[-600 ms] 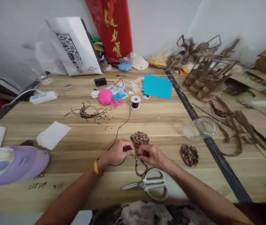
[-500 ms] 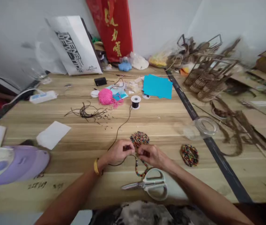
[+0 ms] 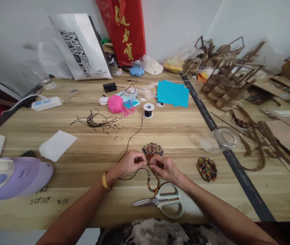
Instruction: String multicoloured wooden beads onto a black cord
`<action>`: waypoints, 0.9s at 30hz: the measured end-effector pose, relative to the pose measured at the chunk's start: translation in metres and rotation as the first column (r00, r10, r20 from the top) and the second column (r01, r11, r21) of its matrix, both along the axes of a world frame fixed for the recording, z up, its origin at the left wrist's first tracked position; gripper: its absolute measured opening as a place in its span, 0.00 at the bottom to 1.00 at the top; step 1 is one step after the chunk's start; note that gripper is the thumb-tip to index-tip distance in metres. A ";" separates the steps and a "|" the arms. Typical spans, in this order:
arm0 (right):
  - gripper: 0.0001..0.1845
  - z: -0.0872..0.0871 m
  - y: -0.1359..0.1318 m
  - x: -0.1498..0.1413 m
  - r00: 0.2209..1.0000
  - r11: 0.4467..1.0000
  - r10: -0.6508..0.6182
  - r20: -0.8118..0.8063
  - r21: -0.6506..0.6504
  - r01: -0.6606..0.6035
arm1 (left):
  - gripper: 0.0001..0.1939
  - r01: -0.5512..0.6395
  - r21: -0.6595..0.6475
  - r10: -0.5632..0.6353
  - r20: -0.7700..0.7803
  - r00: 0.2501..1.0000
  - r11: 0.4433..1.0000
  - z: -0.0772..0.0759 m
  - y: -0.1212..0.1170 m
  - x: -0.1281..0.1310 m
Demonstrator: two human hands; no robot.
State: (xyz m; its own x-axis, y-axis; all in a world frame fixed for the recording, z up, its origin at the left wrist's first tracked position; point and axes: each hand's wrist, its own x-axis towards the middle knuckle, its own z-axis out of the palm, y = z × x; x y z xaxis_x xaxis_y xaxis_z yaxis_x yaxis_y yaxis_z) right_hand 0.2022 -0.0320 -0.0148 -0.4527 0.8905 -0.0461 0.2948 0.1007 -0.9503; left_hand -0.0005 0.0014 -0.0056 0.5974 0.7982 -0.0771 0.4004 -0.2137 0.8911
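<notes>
My left hand (image 3: 132,164) and my right hand (image 3: 165,167) meet with pinched fingers just in front of a pile of small multicoloured beads (image 3: 153,149). Black cord (image 3: 138,136) runs from a white spool (image 3: 148,110) past my left wrist and loops up to the fingers. A string of beads (image 3: 153,189) hangs in a loop below my hands and lies on the table. The left hand closes on the cord; the right pinches close to the strung end, though the exact tip is too small to make out. Scissors (image 3: 164,200) with pale handles lie below the bead loop.
Finished-looking bead strands (image 3: 207,169) lie coiled at right. Cut black cords (image 3: 94,119), pink yarn (image 3: 115,103) and blue sheets (image 3: 173,93) lie farther back. A purple appliance (image 3: 19,177) stands at left, small woven baskets (image 3: 221,90) at back right.
My right fingertips have shifted slightly toward the left ones, and the bead loop has moved a little. The rest stays in place.
</notes>
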 end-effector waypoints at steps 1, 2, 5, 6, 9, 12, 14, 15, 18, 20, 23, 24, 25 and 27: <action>0.02 0.001 0.001 0.000 1.000 1.000 0.001 0.005 0.009 -0.001 | 0.07 0.000 -0.003 0.000 0.006 1.000 1.000 0.000 0.000 0.000; 0.03 0.002 0.001 0.001 1.000 1.000 0.002 0.011 0.020 -0.002 | 0.07 -0.003 -0.010 0.003 0.015 1.000 1.000 0.000 0.000 0.000; 0.04 0.006 0.004 0.003 0.999 0.998 0.033 0.025 0.058 -0.034 | 0.07 -0.041 -0.043 0.044 0.057 0.997 0.998 0.000 0.002 -0.001; 0.04 0.008 0.005 0.004 0.998 0.997 0.055 0.027 0.059 -0.057 | 0.07 -0.068 -0.049 0.071 0.066 0.995 0.997 0.000 0.002 -0.001; 0.04 0.012 0.007 0.006 0.991 0.991 0.132 0.010 -0.003 -0.132 | 0.05 -0.158 -0.006 0.158 0.056 0.986 0.987 0.000 0.004 -0.002; 0.04 0.012 0.008 0.008 0.984 0.981 0.174 -0.022 -0.077 -0.176 | 0.03 -0.204 0.117 0.204 0.010 0.979 0.972 -0.001 0.005 -0.002; 0.04 0.012 0.008 0.009 0.982 0.978 0.189 -0.027 -0.085 -0.190 | 0.02 -0.187 0.212 0.196 -0.021 0.980 0.959 -0.003 0.005 -0.002; 0.03 0.012 0.008 0.010 0.981 0.977 0.193 -0.025 -0.084 -0.195 | 0.02 -0.168 0.250 0.182 -0.035 0.983 0.954 -0.003 0.005 -0.003; 0.03 0.012 0.009 0.011 0.978 0.974 0.207 -0.024 -0.089 -0.208 | 0.02 -0.109 0.317 0.137 -0.068 0.988 0.942 -0.004 0.004 -0.003; 0.04 0.012 0.010 0.011 0.976 0.971 0.214 -0.032 -0.099 -0.216 | 0.03 -0.083 0.334 0.118 -0.087 0.989 0.939 -0.004 0.003 -0.003; 0.04 0.012 0.011 0.012 0.976 0.970 0.214 -0.046 -0.112 -0.217 | 0.03 -0.071 0.347 0.118 -0.114 0.986 0.935 -0.003 0.002 -0.001; 0.04 0.011 0.011 0.012 0.976 0.969 0.213 -0.049 -0.114 -0.218 | 0.03 -0.073 0.348 0.122 -0.122 0.985 0.935 -0.003 0.001 -0.001; 0.04 0.011 0.011 0.012 0.975 0.969 0.214 -0.052 -0.117 -0.219 | 0.02 -0.077 0.349 0.129 -0.128 0.983 0.934 -0.002 0.001 0.000; 0.04 0.010 0.012 0.013 0.974 0.967 0.217 -0.058 -0.121 -0.223 | 0.02 -0.088 0.349 0.142 -0.134 0.981 0.933 -0.002 0.001 0.001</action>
